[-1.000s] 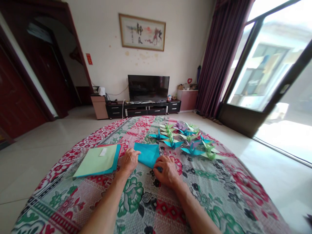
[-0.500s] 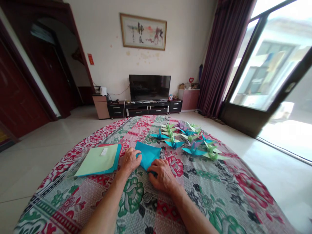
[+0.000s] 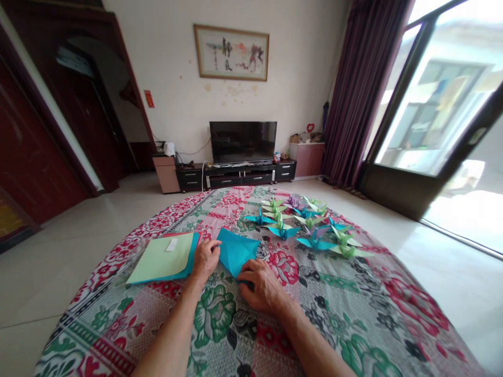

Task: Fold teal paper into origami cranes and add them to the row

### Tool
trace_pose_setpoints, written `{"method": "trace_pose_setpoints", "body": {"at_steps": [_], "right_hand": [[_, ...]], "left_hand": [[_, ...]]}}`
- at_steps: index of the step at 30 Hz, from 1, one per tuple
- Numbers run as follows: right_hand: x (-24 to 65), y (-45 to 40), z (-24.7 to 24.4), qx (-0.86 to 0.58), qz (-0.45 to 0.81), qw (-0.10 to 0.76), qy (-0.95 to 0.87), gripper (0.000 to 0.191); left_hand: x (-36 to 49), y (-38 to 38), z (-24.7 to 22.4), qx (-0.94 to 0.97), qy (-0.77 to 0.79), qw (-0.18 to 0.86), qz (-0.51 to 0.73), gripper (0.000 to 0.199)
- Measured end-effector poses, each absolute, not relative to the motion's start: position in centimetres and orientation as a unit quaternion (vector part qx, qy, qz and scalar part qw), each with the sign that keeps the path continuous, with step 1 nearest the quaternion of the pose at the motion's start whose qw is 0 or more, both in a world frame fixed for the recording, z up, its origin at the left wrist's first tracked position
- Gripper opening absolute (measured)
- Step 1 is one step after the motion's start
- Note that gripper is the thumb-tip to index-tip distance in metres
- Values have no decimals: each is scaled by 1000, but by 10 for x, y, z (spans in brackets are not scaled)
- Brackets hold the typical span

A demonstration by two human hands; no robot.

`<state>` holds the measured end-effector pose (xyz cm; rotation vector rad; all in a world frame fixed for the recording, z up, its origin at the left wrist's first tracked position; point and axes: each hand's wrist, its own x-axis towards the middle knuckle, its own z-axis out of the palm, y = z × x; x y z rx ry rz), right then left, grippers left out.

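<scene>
A folded sheet of blue origami paper (image 3: 236, 250) lies on the table between my hands, with a crease across it and its near corner pointing toward me. My left hand (image 3: 207, 258) is just beside its left edge, fingers bent and slightly apart, holding nothing that I can see. At the near right corner, my right hand (image 3: 257, 281) has its fingers curled over the paper's edge, and they hide that corner. To the left lies a stack of coloured paper (image 3: 161, 259), light green on top, blue and red below, with a small white label (image 3: 172, 244).
Several folded paper cranes (image 3: 316, 242) in blue, green and purple stand in a group at the back right of the table. A flowered tablecloth (image 3: 220, 324) covers the round table. Beyond it are a television (image 3: 243, 141) and a low black cabinet (image 3: 230, 179).
My left hand has drawn back leftward off the blue paper. The right hand stays at the near right corner, its fingers shifted slightly. The view has turned slightly left.
</scene>
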<state>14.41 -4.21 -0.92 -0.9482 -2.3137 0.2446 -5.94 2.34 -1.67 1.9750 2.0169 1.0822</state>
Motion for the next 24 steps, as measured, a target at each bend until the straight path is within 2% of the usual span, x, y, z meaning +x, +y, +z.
{"method": "trace_pose_setpoints", "body": {"at_steps": [7, 14, 17, 24], "right_hand": [[145, -41, -8, -359, 104, 325, -869, 15], [144, -38, -8, -364, 106, 333, -863, 14], [144, -39, -8, -361, 103, 330, -866, 14], [144, -39, -7, -357, 109, 335, -865, 17]], "left_hand": [[-59, 20, -12, 626, 685, 91, 360, 23], [-47, 24, -14, 660, 681, 13, 317, 28], [-43, 26, -15, 674, 678, -9, 293, 23], [-43, 35, -23, 701, 667, -3, 251, 28]]}}
